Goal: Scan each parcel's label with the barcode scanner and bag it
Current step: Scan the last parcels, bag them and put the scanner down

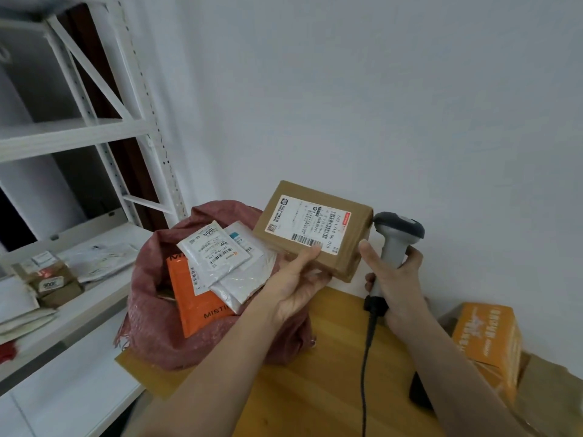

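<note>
My left hand point(295, 283) holds a brown cardboard parcel point(350, 247) from below, thumb on the lower edge of its white barcode label point(307, 223), which faces up. My right hand point(399, 279) grips the grey handle of a corded barcode scanner point(396, 234), upright just right of the parcel, its dark head beside the parcel's right edge. A reddish woven bag point(157, 320) stands open to the left on the wooden table point(315, 389). Inside it lie an orange mailer point(197, 305) and white poly mailers point(217, 252).
A white metal shelf rack point(104, 130) stands at the left, with more parcels and mailers point(53, 279) on its lower shelf. An orange box point(492, 339) sits at the table's right edge beside brown packaging. The scanner cable point(366, 367) runs down across the table. White wall behind.
</note>
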The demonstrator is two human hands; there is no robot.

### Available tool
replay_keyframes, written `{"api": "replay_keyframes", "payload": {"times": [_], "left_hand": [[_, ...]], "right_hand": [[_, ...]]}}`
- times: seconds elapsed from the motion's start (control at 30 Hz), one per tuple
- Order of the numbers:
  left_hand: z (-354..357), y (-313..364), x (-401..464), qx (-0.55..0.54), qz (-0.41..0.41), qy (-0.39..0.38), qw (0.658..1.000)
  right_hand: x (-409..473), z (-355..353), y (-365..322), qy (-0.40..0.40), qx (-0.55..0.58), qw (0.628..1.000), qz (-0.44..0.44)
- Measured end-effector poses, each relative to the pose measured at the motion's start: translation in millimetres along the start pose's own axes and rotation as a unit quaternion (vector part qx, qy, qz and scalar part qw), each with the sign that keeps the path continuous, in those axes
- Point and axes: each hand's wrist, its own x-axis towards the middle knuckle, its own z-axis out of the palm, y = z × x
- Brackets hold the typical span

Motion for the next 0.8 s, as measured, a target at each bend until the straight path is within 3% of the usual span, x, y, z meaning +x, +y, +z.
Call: {"api": "replay_keyframes", "payload": {"times": [0.23, 0.47, 0.6, 0.63, 0.7, 0.8], "left_hand": [[11.5, -23.0, -2.6, -0.014, -0.015, -0.008, 1.000], [21.9, -30.2, -4.6, 0.090, -0.076, 0.018, 0.993], [8.4, 0.1, 9.2, 0.115, 0.020, 0.102, 0.988], [6.7, 9.1, 11.1, 0.132, 0.047, 0.132, 0.981], [10.6, 27.3, 7.2, 0.273, 0.072, 0.164, 0.945], [8.7, 47.0, 6.1, 0.481, -0.028, 0.034, 0.875]], "right_hand": [[3.7, -8.3, 0.8, 0.003, -0.023, 1.000, -0.017], [5.4, -31.5, -7.0, 0.001, -0.036, 0.999, -0.025], [11.2, -57.8, -18.7, 0.017, -0.080, 0.996, -0.039], [11.9, -65.8, -22.9, 0.009, -0.098, 0.994, -0.046], [11.3, -80.4, -29.5, -0.031, -0.133, 0.990, -0.043], [6.9, -91.6, -34.5, -0.129, -0.157, 0.979, -0.016]]}}
